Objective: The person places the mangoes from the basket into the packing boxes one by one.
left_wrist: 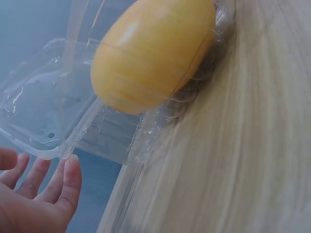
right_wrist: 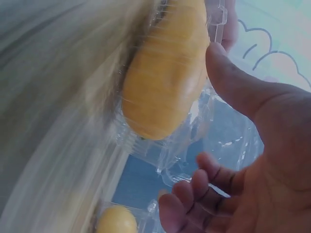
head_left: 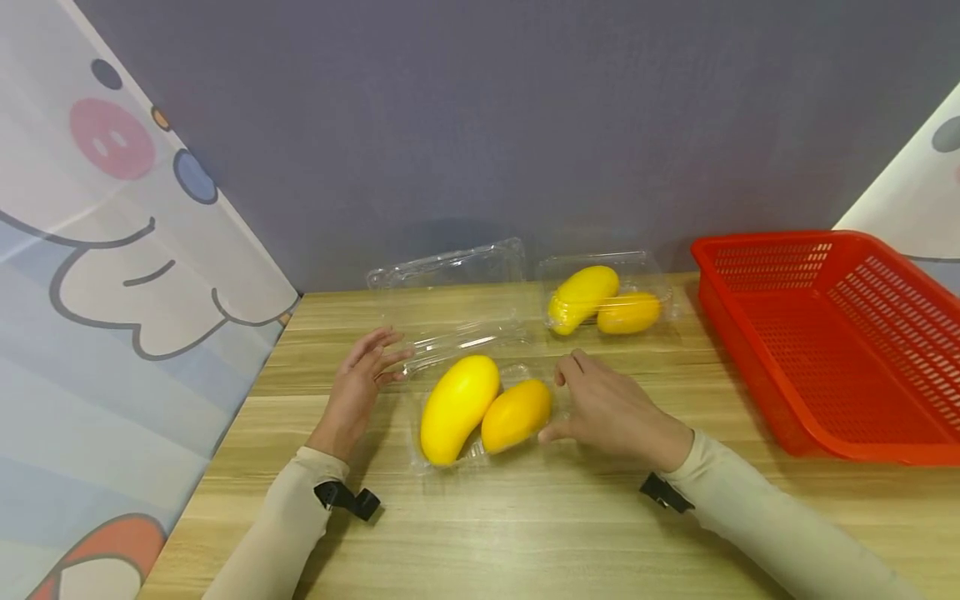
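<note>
A clear plastic clamshell box stands on the table with its lid raised at the back. Inside lie a large curved yellow mango and a smaller orange-yellow mango, side by side. At the box's back left corner is my left hand, fingers spread and loosely bent, their tips by the hinge edge in the left wrist view. My right hand is at the box's right side. In the right wrist view its thumb lies at the rim beside a mango, with the other fingers loosely bent and apart from it.
Behind to the right, a second clear box with its lid down holds two mangoes. A red plastic basket stands at the far right. The wooden table ends at a grey wall; a cartoon-print sheet hangs at the left.
</note>
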`<act>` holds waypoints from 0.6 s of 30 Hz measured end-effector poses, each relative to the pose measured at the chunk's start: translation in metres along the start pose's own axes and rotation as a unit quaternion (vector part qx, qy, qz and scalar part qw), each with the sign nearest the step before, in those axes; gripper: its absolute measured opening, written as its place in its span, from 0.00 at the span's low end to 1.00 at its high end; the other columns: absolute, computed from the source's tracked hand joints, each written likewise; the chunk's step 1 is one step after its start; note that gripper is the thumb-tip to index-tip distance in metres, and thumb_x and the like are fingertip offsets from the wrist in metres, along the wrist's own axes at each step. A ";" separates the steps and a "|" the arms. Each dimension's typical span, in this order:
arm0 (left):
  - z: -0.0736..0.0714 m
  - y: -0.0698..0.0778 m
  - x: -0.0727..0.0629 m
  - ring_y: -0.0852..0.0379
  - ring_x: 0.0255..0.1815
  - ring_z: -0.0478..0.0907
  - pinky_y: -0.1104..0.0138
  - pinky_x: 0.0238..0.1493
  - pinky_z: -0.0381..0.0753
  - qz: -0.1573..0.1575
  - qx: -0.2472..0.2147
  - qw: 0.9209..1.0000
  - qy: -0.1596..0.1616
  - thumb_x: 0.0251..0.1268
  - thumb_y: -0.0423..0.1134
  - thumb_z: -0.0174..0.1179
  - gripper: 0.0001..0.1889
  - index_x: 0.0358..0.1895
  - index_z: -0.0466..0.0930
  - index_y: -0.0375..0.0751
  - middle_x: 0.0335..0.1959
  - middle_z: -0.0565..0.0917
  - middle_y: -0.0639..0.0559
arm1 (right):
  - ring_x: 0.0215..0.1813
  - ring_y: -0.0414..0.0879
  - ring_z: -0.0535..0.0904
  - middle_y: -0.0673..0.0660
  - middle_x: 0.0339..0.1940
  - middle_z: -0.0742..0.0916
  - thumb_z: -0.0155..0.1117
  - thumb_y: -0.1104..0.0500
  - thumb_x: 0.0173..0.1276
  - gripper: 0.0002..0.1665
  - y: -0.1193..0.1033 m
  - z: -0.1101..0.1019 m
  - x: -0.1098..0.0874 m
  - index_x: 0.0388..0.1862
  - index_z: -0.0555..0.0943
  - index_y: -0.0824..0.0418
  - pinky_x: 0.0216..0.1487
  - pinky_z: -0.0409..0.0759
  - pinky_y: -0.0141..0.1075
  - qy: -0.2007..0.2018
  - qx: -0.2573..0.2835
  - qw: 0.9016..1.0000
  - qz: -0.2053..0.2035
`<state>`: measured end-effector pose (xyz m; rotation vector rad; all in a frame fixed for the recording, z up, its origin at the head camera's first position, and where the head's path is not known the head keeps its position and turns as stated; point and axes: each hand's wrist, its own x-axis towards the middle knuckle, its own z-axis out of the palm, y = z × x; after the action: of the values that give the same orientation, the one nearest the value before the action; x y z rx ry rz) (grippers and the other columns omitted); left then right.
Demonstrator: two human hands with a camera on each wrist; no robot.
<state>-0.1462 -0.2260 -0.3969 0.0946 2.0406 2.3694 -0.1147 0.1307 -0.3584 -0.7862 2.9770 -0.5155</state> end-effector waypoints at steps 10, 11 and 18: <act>0.004 0.008 -0.001 0.53 0.62 0.77 0.62 0.55 0.79 0.002 -0.005 0.999 -0.041 0.82 0.55 0.34 0.28 0.78 0.56 0.49 0.66 0.67 0.55 | 0.75 0.64 0.64 0.66 0.78 0.62 0.82 0.34 0.41 0.79 0.002 0.001 0.006 0.82 0.46 0.59 0.68 0.72 0.59 0.013 0.051 0.998 0.020; 0.004 0.008 -0.001 0.53 0.63 0.76 0.61 0.56 0.79 0.005 -0.006 0.999 -0.041 0.82 0.56 0.34 0.29 0.77 0.57 0.48 0.67 0.67 0.55 | 0.76 0.65 0.64 0.66 0.79 0.62 0.82 0.34 0.42 0.79 0.002 0.001 0.006 0.82 0.45 0.59 0.68 0.71 0.60 0.014 0.053 0.998 0.022; 0.006 0.006 -0.001 0.57 0.61 0.77 0.60 0.59 0.77 0.002 -0.029 0.999 -0.025 0.82 0.54 0.38 0.23 0.62 0.73 0.44 0.65 0.71 0.57 | 0.75 0.67 0.64 0.70 0.78 0.62 0.81 0.35 0.45 0.80 0.004 0.003 0.008 0.83 0.38 0.53 0.68 0.71 0.61 0.019 0.061 0.998 0.026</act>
<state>-0.1445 -0.2215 -0.3907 0.1559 1.9490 2.4014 -0.1234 0.1290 -0.3621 -0.6934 2.9567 -0.7085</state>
